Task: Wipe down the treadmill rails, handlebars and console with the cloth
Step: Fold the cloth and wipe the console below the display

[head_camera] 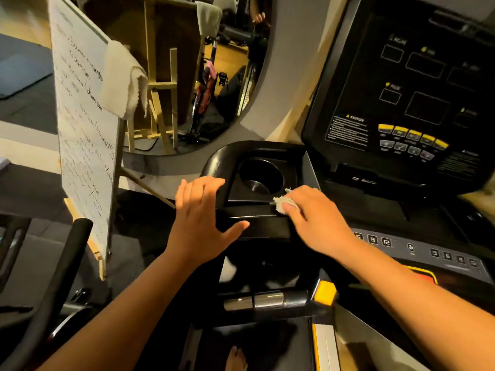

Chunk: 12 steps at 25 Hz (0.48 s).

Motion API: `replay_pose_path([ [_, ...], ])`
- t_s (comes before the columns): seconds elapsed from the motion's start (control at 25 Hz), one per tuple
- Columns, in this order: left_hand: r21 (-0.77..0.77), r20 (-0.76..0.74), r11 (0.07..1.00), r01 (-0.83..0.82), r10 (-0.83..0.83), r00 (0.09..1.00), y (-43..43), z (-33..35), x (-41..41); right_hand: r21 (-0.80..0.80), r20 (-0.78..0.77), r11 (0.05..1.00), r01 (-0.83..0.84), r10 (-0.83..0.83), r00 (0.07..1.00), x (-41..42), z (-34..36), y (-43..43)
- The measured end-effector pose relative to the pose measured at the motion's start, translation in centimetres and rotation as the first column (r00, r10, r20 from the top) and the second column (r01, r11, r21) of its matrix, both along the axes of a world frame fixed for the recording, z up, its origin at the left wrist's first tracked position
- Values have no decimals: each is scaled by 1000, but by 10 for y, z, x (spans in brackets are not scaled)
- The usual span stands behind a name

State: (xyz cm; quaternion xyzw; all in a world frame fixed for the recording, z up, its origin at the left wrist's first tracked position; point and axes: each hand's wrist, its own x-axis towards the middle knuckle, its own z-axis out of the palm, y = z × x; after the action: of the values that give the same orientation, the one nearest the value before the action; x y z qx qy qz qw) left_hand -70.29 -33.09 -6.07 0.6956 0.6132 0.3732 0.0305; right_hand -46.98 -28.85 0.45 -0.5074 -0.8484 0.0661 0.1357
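Observation:
The black treadmill console [417, 84] fills the upper right, with a cup-holder tray [257, 178] at its left end. My right hand [316, 220] presses a small crumpled pale cloth [282, 203] against the tray's front ledge, fingers curled over it. My left hand [203, 220] rests with straight, spread fingers on the tray's left edge, thumb below it. Lower down, a handlebar with a silver pulse grip [254, 301] runs across. A row of numbered buttons [417, 250] lies right of my right wrist.
A whiteboard on a wooden easel [83, 135] stands close on the left with a white towel [124, 81] draped over its edge. A round mirror [192, 70] is behind. A black curved bar [59, 277] of another machine rises at lower left. A bare foot [235, 360] stands on the belt.

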Motion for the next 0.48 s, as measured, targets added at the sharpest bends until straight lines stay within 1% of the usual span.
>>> replay_pose_path([
  [0.04, -8, -26, 1000, 7, -8, 1000, 0, 3, 1, -91, -166, 996, 26, -41, 985, -14, 2, -12],
  [0.08, -10, -31, 999, 45, -46, 998, 0, 7, 3, -206, -338, 978, 15, -85, 937, -28, 3, -22],
  [0.12, -6, 4, 993, 119, -119, 993, -3, 11, 7, -287, -472, 958, -17, -127, 872, -40, 5, -31],
  [0.2, 23, 187, 960, 280, -279, 942, -10, 24, 19, -355, -666, 934, -38, -224, 712, -50, 9, -42],
  [0.24, 28, 302, 952, 304, -298, 906, -13, 31, 24, -378, -739, 925, -38, -277, 614, -49, 13, -46],
  [0.28, -13, 428, 952, 306, -271, 862, -14, 39, 28, -401, -785, 915, -38, -322, 530, -45, 19, -49],
  [0.36, -167, 672, 916, 364, -164, 722, -16, 52, 34, -457, -830, 887, -63, -399, 391, -31, 31, -57],
  [0.44, -196, 832, 842, 502, -128, 540, -17, 62, 44, -499, -852, 856, -134, -457, 257, -16, 43, -61],
  [0.48, -185, 883, 795, 577, -125, 453, -19, 67, 53, -500, -860, 850, -167, -464, 213, -10, 50, -63],
])
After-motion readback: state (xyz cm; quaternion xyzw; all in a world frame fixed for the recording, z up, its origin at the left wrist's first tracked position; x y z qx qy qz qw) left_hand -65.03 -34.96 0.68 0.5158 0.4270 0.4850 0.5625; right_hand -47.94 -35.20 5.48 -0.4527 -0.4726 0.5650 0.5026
